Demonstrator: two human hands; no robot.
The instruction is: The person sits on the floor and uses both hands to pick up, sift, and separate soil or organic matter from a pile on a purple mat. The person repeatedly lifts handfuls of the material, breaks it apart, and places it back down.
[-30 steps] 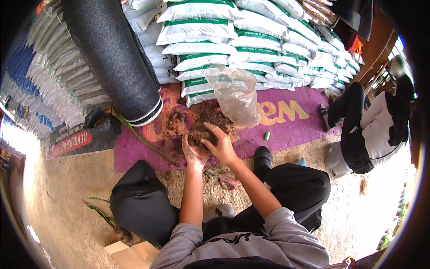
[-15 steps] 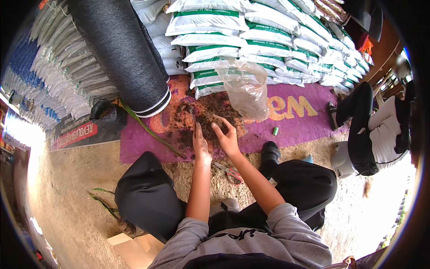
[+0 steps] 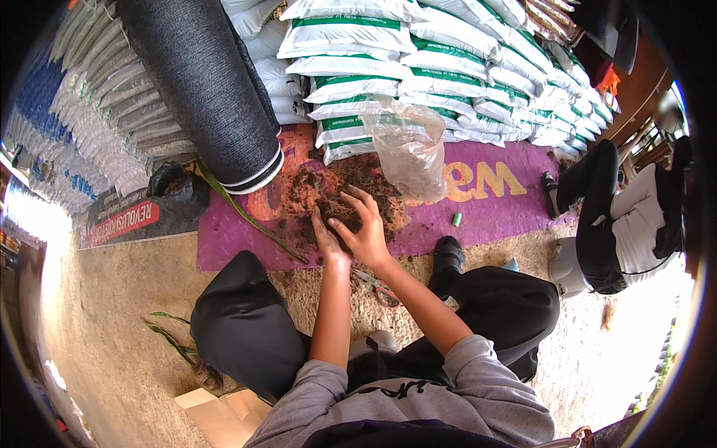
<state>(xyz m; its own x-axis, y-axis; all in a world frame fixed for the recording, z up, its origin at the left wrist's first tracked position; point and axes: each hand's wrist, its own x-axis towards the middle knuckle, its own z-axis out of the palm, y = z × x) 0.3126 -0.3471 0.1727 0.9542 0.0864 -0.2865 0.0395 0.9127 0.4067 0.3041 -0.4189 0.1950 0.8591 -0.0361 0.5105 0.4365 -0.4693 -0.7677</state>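
A dark clump of soil and roots (image 3: 335, 212) sits between my two hands, above a purple printed sheet. My left hand (image 3: 328, 242) lies along its left side, fingers stretched forward and smudged with soil. On the other side my right hand (image 3: 367, 233) curves around the clump, its thumb reaching toward the left hand. The hands partly hide the clump, so its lower side cannot be made out. Loose dark soil (image 3: 366, 173) is spread on the sheet just beyond. Scissors with red handles (image 3: 387, 296) lie on the ground below my right wrist.
A clear plastic bag (image 3: 412, 153) stands beyond my right hand. Stacked white-and-green sacks (image 3: 347, 71) and a black roll (image 3: 205, 89) border the far side. A long green leaf (image 3: 250, 218) and a black pot bag (image 3: 178, 187) lie left. Another person (image 3: 635, 209) sits at right.
My hands have come closer together around the clump and drawn slightly toward me. My right hand has shifted left, its fingers now more spread over the clump.
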